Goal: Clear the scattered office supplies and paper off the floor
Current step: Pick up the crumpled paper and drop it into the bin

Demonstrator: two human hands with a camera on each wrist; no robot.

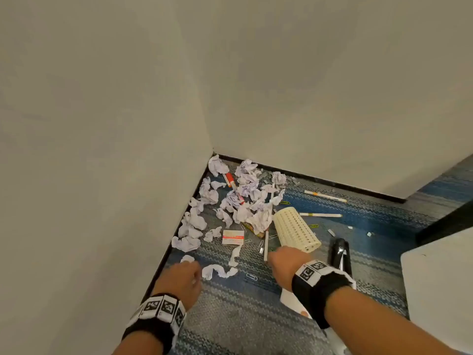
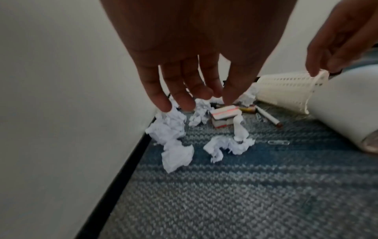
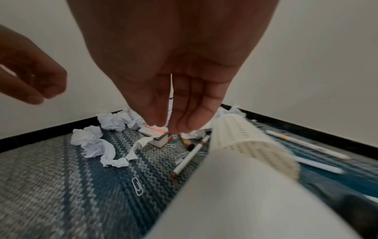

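Crumpled white paper balls [image 1: 238, 198] fill the carpeted corner, with one wad [image 2: 169, 124] lying against the wall. My left hand [image 2: 196, 101] hangs just above that wad, fingers relaxed and spread, holding nothing. A torn strip [image 1: 217, 271] lies beside it. My right hand [image 3: 168, 127] hovers with straight fingers close together, empty, over the floor between a white pencil [image 3: 190, 155] and a cream perforated holder [image 1: 294, 229] lying on its side. A small red and white staple box [image 1: 233, 237] sits just beyond.
Two white pens [image 1: 325, 196] lie near the far wall, a black stapler [image 1: 340, 252] rests to the right of the holder, and paper clips [image 1: 252, 276] dot the carpet. A white sheet [image 3: 235, 202] lies under my right wrist. A white furniture edge [image 1: 440, 278] stands at right.
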